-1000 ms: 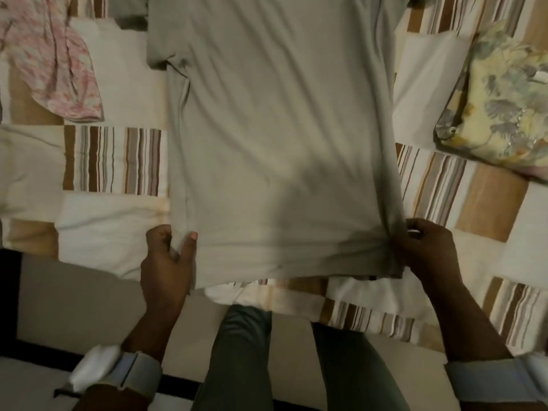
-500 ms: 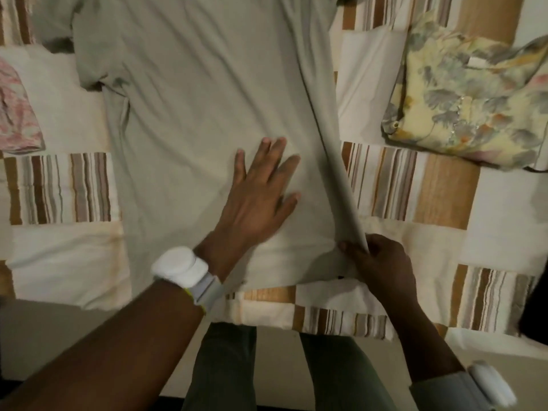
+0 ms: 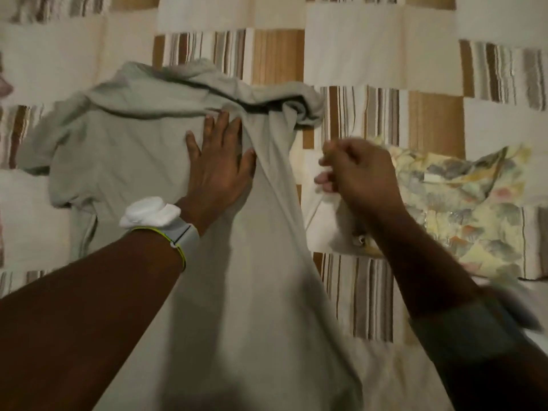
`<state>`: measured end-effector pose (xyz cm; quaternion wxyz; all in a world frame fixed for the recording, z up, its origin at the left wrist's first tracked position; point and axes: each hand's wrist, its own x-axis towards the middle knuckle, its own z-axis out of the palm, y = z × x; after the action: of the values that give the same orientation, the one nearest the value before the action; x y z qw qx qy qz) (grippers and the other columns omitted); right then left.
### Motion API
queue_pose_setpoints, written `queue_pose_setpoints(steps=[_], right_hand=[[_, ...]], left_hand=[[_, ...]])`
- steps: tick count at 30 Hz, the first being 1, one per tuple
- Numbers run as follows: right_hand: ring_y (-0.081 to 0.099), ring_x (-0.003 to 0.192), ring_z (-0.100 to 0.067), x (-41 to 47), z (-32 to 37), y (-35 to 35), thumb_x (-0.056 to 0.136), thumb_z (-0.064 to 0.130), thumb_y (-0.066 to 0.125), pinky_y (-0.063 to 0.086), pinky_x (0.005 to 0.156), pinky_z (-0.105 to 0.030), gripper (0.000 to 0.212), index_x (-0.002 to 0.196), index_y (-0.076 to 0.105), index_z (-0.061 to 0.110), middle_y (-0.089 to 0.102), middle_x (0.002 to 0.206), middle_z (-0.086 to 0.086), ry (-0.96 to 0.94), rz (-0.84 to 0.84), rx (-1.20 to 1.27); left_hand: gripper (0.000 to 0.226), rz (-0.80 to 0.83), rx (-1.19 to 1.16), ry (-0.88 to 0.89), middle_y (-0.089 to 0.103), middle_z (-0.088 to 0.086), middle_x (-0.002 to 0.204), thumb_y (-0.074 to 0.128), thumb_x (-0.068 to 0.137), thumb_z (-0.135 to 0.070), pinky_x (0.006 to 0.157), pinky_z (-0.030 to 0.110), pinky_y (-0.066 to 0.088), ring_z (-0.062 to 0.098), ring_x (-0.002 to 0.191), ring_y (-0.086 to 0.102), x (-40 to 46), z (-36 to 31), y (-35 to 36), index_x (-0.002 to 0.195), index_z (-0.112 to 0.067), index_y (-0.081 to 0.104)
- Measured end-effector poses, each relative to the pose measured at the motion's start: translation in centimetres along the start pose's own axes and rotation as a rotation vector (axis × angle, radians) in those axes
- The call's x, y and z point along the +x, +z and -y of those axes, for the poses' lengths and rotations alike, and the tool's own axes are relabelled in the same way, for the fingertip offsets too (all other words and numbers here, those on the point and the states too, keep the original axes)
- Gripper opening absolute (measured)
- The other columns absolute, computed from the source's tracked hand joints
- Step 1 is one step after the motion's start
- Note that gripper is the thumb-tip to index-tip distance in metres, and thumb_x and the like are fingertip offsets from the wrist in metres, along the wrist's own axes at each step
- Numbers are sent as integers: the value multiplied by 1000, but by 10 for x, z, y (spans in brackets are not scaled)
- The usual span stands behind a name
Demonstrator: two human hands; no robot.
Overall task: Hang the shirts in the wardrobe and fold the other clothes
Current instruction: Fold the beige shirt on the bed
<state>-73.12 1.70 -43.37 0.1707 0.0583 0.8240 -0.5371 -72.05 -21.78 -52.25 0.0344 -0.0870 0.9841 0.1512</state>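
Left hand (image 3: 221, 167), fingers spread flat, pins pale green T-shirt (image 3: 127, 149) at frame centre on striped bed quilt (image 3: 370, 54), prob. anchoring a fold; right hand (image 3: 358, 176) blurred, fingers curled, grip unclear.

T-shirt (image 3: 142, 155) on bedspread (image 3: 355, 60) — floral garment (image 3: 474, 209) rightward

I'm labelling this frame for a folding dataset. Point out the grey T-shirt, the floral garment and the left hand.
grey T-shirt (image 3: 124, 149): head view, chest panel.
floral garment (image 3: 462, 209): head view, its middle.
left hand (image 3: 219, 164): head view, back of hand.
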Motion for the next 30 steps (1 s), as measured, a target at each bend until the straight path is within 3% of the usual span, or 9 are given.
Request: queue_pose_setpoints(steps=[3, 5, 7, 10, 16, 19, 22, 27, 30], right_hand=[[62, 122, -25, 79, 12, 12, 90, 60, 69, 59, 96, -42, 83, 155, 37, 19, 51, 148, -12, 78, 69, -83], [49, 132, -26, 110, 15, 20, 73, 63, 82, 48, 107, -40, 104, 156, 34, 23, 42, 151, -12, -40, 184, -380], [63, 114, -24, 129, 20, 25, 67, 61, 83, 57, 91, -33, 83, 135, 59, 20, 59, 125, -8, -149, 244, -572], [71, 87, -20, 163, 37, 18, 82, 41, 79, 58, 64, -24, 45, 112, 68, 11, 69, 98, -2, -61, 211, -340], [70, 86, -24, 202, 28, -10, 96, 32, 67, 64, 68, -37, 20, 97, 58, 14, 66, 96, -7, 349, 45, -66], [72, 97, -29, 213, 18, -17, 84, 47, 58, 63, 83, -47, 52, 114, 64, 5, 69, 104, -7, 214, -179, -218], [73, 88, -29, 208, 28, -19, 73, 86, 58, 64, 72, -44, 95, 126, 63, 8, 71, 109, -8, 156, -67, -273], [70, 77, -23, 203, 46, -18, 62, 60, 87, 51, 44, -24, 78, 117, 62, 10, 73, 103, -12, 358, 444, -629], [72, 83, -20, 210, 26, -25, 82, 34, 86, 60, 54, -28, 43, 111, 65, 10, 72, 98, -6, 281, 61, -394]], left_hand=[[73, -23, 58, 9, 11, 6, 173, 25, 101, -55, 124, 65, 3, 29, 160, 5, 12, 1, 7, 164, -19, 19], [73, -69, 117, 2, 13, 6, 173, 24, 100, -55, 124, 65, 6, 30, 160, 8, 10, -1, 13, 164, -19, 21], [72, -112, 156, 0, 18, 8, 172, 25, 101, -53, 123, 64, 9, 31, 159, 11, 9, -2, 17, 163, -18, 25], [69, -152, 169, 9, 20, 8, 171, 29, 103, -53, 124, 64, 10, 31, 159, 12, 8, 1, 19, 163, -18, 26], [69, -171, 193, 17, 18, 8, 172, 30, 104, -53, 123, 64, 11, 32, 159, 11, 7, 1, 23, 163, -19, 24], [71, -166, 205, 17, 17, 8, 172, 30, 103, -55, 123, 64, 11, 32, 159, 11, 8, 2, 25, 164, -19, 23], [77, -173, 209, 19, 15, 7, 173, 28, 101, -64, 123, 63, 10, 32, 160, 10, 7, 2, 27, 164, -20, 22], [81, -177, 218, 32, 15, 6, 173, 25, 100, -70, 123, 64, 10, 31, 160, 9, 9, 4, 29, 164, -20, 22], [81, -193, 206, 33, 16, 7, 173, 30, 99, -69, 123, 64, 10, 31, 160, 10, 9, 6, 32, 164, -20, 24]])
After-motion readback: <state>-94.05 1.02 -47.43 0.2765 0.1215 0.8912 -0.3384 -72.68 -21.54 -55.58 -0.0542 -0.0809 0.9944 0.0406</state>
